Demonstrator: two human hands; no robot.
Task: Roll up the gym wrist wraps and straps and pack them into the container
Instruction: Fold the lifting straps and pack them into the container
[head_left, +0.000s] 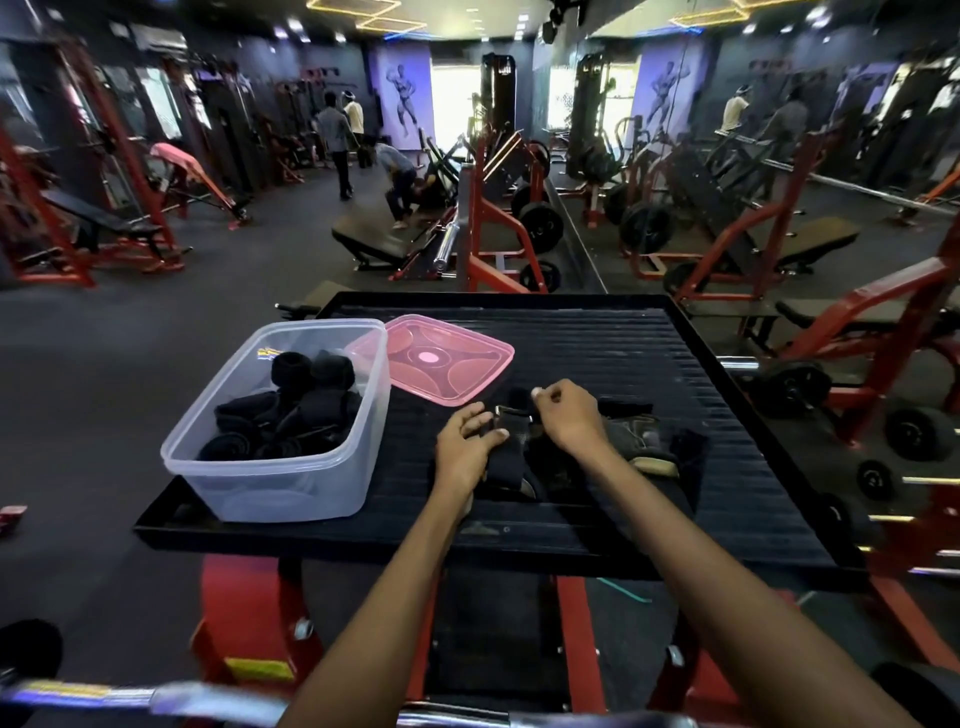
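A clear plastic container (218, 467) stands on the left of a black ribbed platform (623, 364) and holds several rolled black wraps (291, 415). A black strap with a metal buckle (506, 441) lies in front of me. My left hand (467, 441) presses and grips this strap near the buckle. My right hand (563, 413) pinches the strap's far end, fingers closed on it. More black straps and a worn glove (644, 441) lie under and right of my right wrist.
A pink lid (441, 358) lies flat behind the hands, next to the container. The platform has a raised rim and sits on a red frame. Red weight machines, plates and benches surround it; people stand far back.
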